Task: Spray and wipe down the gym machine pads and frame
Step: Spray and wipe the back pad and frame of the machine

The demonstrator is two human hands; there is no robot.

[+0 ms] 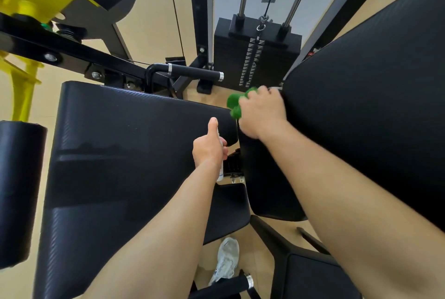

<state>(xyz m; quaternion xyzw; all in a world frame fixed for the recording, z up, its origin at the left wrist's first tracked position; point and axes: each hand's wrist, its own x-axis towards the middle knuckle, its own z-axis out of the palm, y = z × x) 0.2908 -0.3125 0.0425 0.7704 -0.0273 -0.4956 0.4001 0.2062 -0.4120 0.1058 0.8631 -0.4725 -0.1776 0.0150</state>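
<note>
head view: right hand [261, 113] bunches a soft green microfibre cloth [235, 104] against the edge of the black textured vinyl back pad [361, 96], left hand [208, 148] wraps a slim white plastic spray bottle [219, 174] over the black seat pad [120, 144], thumb up; cloth looks light and floppy, best kept wadded in the palm

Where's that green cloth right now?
In the head view, right of centre: the right hand grips the green cloth against the edge of the right-hand black pad, near the weight stack.
</note>
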